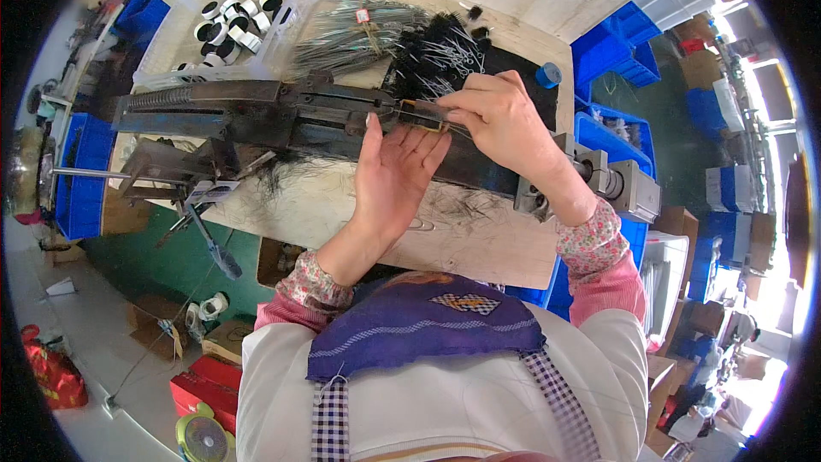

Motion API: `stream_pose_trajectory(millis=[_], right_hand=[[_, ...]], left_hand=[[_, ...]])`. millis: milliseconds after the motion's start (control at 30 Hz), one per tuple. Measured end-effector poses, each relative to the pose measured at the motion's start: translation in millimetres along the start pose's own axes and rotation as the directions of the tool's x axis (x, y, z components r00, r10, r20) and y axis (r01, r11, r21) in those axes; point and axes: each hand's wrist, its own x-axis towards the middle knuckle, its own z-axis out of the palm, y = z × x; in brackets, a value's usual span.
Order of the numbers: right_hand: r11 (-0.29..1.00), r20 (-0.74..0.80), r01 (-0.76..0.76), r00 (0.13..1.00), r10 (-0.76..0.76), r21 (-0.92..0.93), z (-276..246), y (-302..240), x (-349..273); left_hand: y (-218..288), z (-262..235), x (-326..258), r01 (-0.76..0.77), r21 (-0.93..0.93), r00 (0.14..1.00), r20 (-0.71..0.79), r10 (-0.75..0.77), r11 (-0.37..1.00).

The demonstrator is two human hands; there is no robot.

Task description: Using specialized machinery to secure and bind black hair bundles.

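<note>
A long dark metal machine (333, 115) runs across the bench in front of me. My left hand (389, 180) lies palm up at its near side, fingers stretched out below a small brass-coloured frame (432, 127). At the right end of that frame, my right hand (505, 124) is closed in a pinch; whatever sits between its fingertips is too small to make out. Just beyond the hands lies a heap of black-bristled twisted-wire brushes (445, 56) with looped metal ends. To its left is a bundle of thin metal wires (346, 34).
A clear plastic tray (295, 4) holds several white-and-black rolls at the back left. A blue roll (548, 75) stands at the back right, and a motor (634, 191) at the machine's right end. Loose bristles (265, 197) litter the bench. A lever (221, 252) projects at the near left.
</note>
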Motion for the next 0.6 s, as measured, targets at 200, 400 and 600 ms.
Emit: stream_pose_trajectory(millis=[200, 400, 600], right_hand=[[0.992, -0.026, 0.042, 0.999, -0.045, -0.120, -2, 1, 0], [0.999, -0.130, 0.025, 0.991, -0.031, -0.048, 7, -4, 4], [0.993, -0.039, 0.080, 0.996, -0.084, -0.088, 1, 5, 6]], left_hand=[[4, 2, 1, 0.024, 0.055, 1.000, 0.003, -0.025, 0.998], [7, 2, 1, 0.038, -0.007, 0.999, 0.023, -0.038, 0.999], [11, 0, 0, 0.011, 0.022, 1.000, 0.023, -0.012, 1.000]])
